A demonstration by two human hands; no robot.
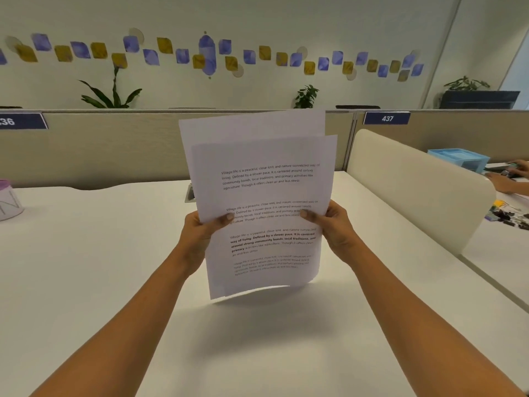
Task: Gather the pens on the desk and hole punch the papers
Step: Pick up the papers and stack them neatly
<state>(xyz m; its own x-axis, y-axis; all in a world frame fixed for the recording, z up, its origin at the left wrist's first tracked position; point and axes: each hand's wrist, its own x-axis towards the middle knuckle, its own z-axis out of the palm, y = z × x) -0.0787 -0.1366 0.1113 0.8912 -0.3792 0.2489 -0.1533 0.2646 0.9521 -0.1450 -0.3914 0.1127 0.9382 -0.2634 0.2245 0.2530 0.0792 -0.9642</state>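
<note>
I hold a small stack of printed white papers upright above the white desk. The sheets are uneven, the back one sticking out higher than the front one. My left hand grips the stack's left edge, thumb on the front. My right hand grips the right edge the same way. The bottom edge of the papers hangs a little above the desk. No pens or hole punch are in sight.
A white and purple cup stands at the desk's far left. A cable port sits behind the papers. A cream divider closes the right side; beyond it lie a blue tray, clutter and another person's hands.
</note>
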